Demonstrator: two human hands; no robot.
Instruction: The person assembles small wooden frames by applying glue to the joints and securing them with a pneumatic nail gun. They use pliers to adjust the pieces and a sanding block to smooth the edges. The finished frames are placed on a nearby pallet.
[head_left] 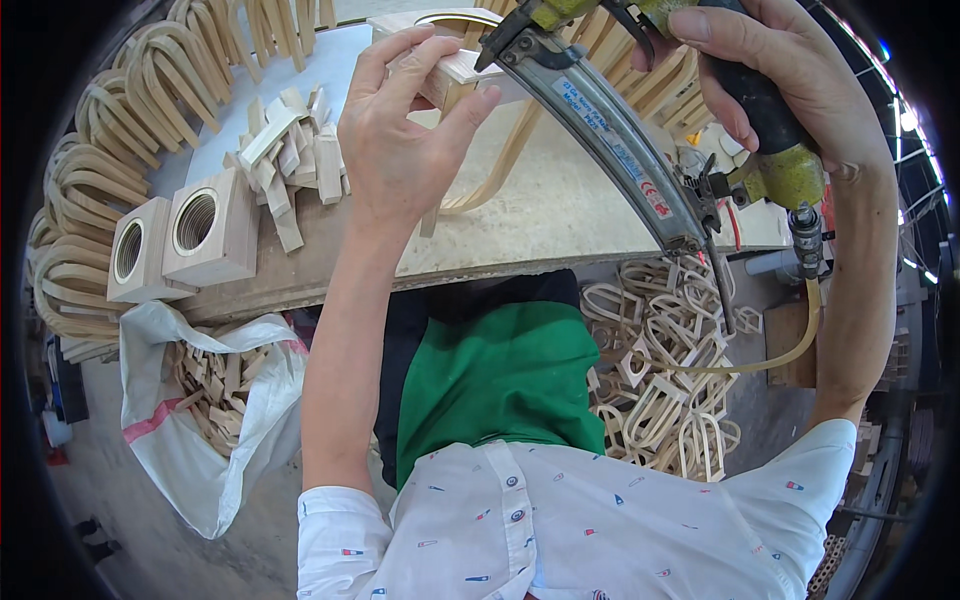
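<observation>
My left hand (pixel 400 120) pinches a small pale wooden block (pixel 478 66) at the end of a bent wooden arch frame (pixel 510 160) on the bench. Thumb and fingers press on the block from opposite sides. In my right hand (pixel 815 95) is a pneumatic nail gun (pixel 610 140) with a black grip, a yellow-green body and a long grey magazine. Its nose is up against or just over the block, close to my left fingertips; I cannot tell whether they touch. Where block and arch meet is partly hidden by my left hand.
Wooden offcuts (pixel 285 150) and two square blocks with round threaded holes (pixel 210 225) lie on the bench (pixel 560 220). Bent arches (pixel 160 75) line its left edge. A white sack (pixel 190 440) of scraps stands below left. Finished-looking frames (pixel 680 370) pile up below right, beside the air hose (pixel 770 368).
</observation>
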